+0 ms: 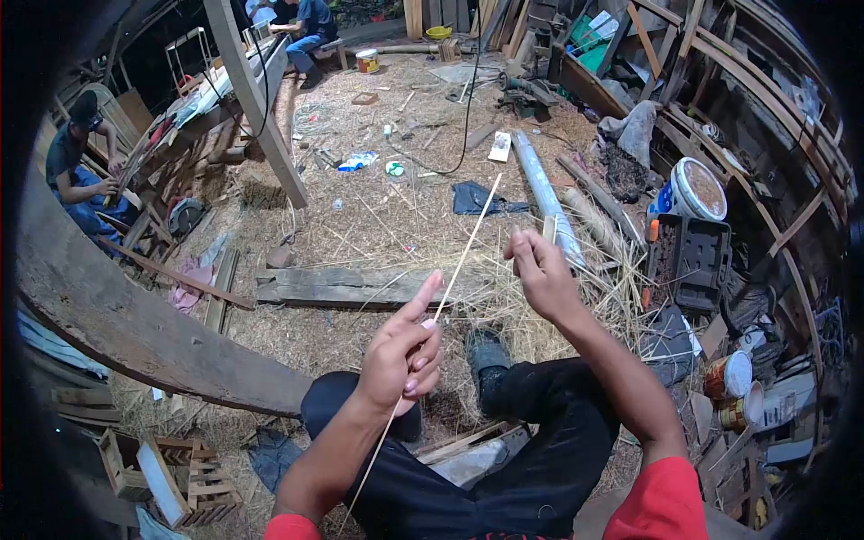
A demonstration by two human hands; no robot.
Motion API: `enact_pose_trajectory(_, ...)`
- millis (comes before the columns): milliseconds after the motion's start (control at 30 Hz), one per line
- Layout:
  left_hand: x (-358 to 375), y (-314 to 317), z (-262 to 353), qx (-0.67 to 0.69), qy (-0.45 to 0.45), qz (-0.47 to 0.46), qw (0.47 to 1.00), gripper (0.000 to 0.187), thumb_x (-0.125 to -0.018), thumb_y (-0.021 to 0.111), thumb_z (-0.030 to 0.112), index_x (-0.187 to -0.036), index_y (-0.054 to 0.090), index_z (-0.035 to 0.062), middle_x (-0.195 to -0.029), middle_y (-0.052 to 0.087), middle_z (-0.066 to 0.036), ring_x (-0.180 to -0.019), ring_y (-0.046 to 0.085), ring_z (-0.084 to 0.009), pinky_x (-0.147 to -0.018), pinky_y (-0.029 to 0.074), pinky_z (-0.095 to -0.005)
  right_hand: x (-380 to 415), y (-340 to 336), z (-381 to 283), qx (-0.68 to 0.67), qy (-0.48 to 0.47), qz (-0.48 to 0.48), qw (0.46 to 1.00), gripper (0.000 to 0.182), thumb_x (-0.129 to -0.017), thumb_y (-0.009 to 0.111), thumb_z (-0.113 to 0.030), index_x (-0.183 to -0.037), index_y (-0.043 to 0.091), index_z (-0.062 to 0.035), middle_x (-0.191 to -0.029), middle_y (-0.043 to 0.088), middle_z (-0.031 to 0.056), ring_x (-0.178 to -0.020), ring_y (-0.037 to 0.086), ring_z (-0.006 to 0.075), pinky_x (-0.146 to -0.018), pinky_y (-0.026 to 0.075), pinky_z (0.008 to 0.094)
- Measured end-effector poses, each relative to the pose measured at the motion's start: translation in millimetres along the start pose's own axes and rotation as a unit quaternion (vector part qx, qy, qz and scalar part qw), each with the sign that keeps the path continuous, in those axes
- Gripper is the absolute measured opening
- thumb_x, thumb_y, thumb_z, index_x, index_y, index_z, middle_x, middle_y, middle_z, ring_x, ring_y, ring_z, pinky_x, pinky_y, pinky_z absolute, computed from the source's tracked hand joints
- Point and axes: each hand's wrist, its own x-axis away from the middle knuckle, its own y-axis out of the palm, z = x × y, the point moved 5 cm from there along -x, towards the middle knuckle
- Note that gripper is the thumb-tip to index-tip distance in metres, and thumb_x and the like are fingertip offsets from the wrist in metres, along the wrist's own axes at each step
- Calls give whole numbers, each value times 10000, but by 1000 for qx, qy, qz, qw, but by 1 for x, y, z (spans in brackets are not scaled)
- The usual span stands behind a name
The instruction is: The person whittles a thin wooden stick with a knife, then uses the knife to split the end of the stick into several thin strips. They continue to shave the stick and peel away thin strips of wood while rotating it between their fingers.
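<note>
My left hand (402, 360) is closed around a long, thin, pale strip (468, 243) that looks like split bamboo or wood. Its upper end slants up and away to the right, while the lower end trails past my wrist toward my lap. The index finger lies stretched along it. My right hand (544, 274) is raised to the right of the strip, apart from it, with the fingers curled shut. A pale edge shows just behind those fingers, and I cannot make out whether it is held.
A thick beam (360, 286) lies across the floor ahead. Pale shavings and loose strips (612, 310) litter the ground. To the right stand a white bucket (700, 189) and an open black case (702, 261). A curved timber (162, 333) crosses the left. Other people (85, 171) sit farther off.
</note>
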Motion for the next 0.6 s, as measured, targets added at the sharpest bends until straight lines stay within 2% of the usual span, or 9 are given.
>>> enact_pose_trajectory(67,-3,-1,0,30,-6,-23,999,572,-967,333,77,-1527,221,106,-561,303,35,-375,262,-42,-314,257,-179,1,6,7,-132,109,-46,984,374,-1025,439,-298,-852,583,0,-622,530,39,-549,481,142,-531,381,319)
enact_pose_trajectory(167,-5,-3,0,56,-8,-28,998,571,-965,323,75,-1527,225,111,-552,293,35,-374,261,-45,-313,254,-182,10,8,2,-361,278,-97,885,308,-1024,423,-251,-852,531,-20,-609,498,5,-507,450,142,-495,379,310)
enact_pose_trajectory(233,-5,-4,1,63,-1,-28,998,565,-965,318,75,-1523,235,109,-547,288,36,-373,262,-46,-312,250,-183,6,3,-12,-138,-3,-18,990,275,-1008,460,-251,-863,532,-28,-606,500,12,-476,450,160,-468,397,324)
enact_pose_trajectory(267,-6,-6,1,75,-4,-27,997,559,-968,318,75,-1521,241,100,-549,293,37,-374,261,-46,-317,248,-184,13,6,-24,-17,-148,24,989,260,-1000,479,-251,-869,533,-32,-605,500,16,-461,450,169,-454,405,331)
enact_pose_trajectory(300,-6,-7,1,87,-8,-26,996,552,-970,318,74,-1518,248,92,-550,299,38,-375,259,-45,-321,246,-184,24,16,-35,32,-264,-4,964,228,-961,549,-264,-871,543,-55,-612,535,58,-448,515,244,-457,447,370)
enact_pose_trajectory(400,-4,-6,-2,109,-30,-27,993,542,-975,319,73,-1513,258,81,-550,303,40,-375,255,-44,-326,241,-183,46,38,-54,188,-303,-135,924,216,-941,574,-268,-859,558,-69,-626,562,114,-531,598,305,-497,467,411)
enact_pose_trajectory(433,-3,-5,-5,115,-40,-30,992,540,-975,320,73,-1512,259,81,-549,303,41,-374,253,-43,-326,239,-182,40,36,-52,178,-255,-146,939,195,-938,573,-268,-880,571,-82,-632,586,134,-578,622,329,-509,474,429)
enact_pose_trajectory(533,0,-4,-8,100,-42,-25,994,524,-986,320,82,-1507,268,90,-535,291,38,-357,240,-44,-315,238,-184,23,20,-53,244,-211,-70,944,185,-935,573,-267,-901,580,-86,-623,583,136,-568,622,324,-507,477,424)
enact_pose_trajectory(600,0,-5,-8,95,-34,-29,994,522,-986,318,75,-1505,270,89,-535,289,43,-354,239,-43,-313,232,-185,32,30,-52,180,-233,-91,951,180,-935,574,-263,-903,587,-86,-617,585,137,-558,621,326,-494,475,426)
